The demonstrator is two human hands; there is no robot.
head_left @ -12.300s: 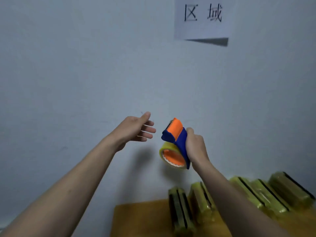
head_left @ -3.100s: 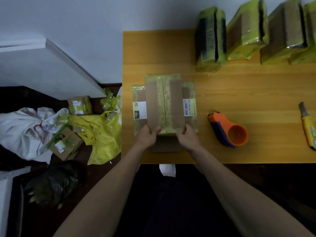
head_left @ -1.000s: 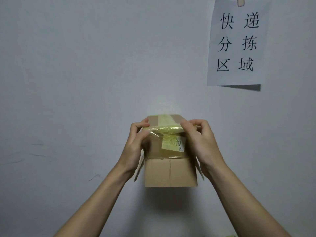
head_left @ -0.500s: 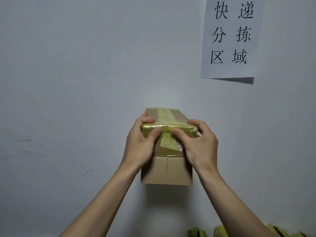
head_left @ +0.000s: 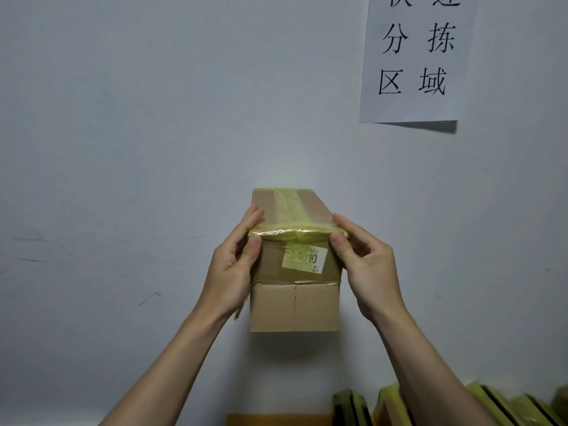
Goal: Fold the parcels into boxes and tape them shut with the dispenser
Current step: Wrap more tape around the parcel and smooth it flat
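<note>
You hold the box up before the wall, clear of the surface | your left hand grips its left side, thumb on the taped top edge | your right hand grips its right side likewise | label faces you | wrapped parcels stand below.

The box is held up in front of the wall, the left hand on its left side, the right hand on its right; the paper sign hangs above-right of the box, the flat parcels stand below-right, the table directly below
</note>
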